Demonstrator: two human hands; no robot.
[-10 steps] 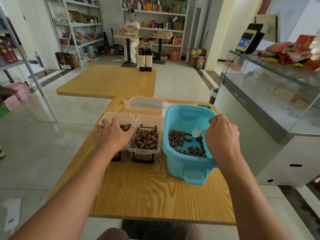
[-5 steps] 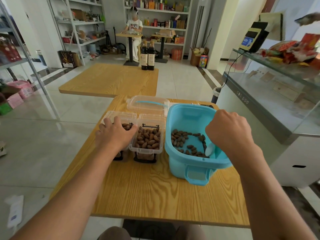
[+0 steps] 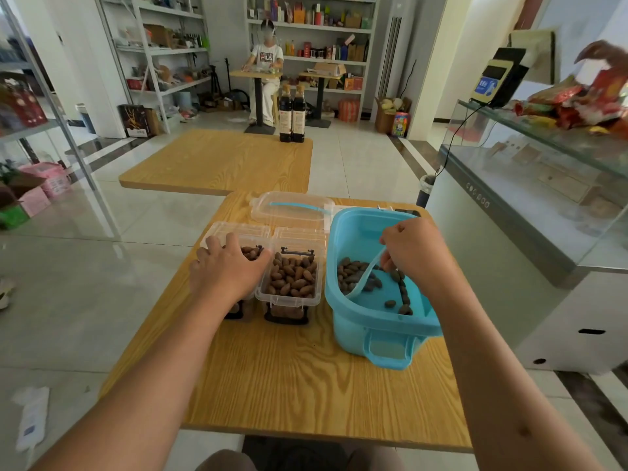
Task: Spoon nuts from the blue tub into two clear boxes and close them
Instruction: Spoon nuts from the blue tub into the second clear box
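Observation:
A blue tub [image 3: 380, 329] stands on the right of the wooden table [image 3: 306, 379], with brown nuts [image 3: 353, 271] scattered on its bottom. My right hand [image 3: 416, 251] is over the tub and grips a clear scoop [image 3: 363, 278] that reaches down among the nuts. Two clear boxes stand side by side left of the tub. The right box [image 3: 290, 278] is open and nearly full of nuts. My left hand [image 3: 227, 270] rests on top of the left box [image 3: 238, 232], fingers spread over its rim, hiding most of it.
A clear lid [image 3: 292, 207] with a blue strip lies behind the boxes. A second wooden table [image 3: 217, 161] with two dark bottles [image 3: 292, 113] stands beyond. A glass counter [image 3: 530, 205] runs along the right. A person sits at a far table.
My right hand has swung the scoop from the tub's near right side toward the nut pile on the left. My left hand has stayed on the left box.

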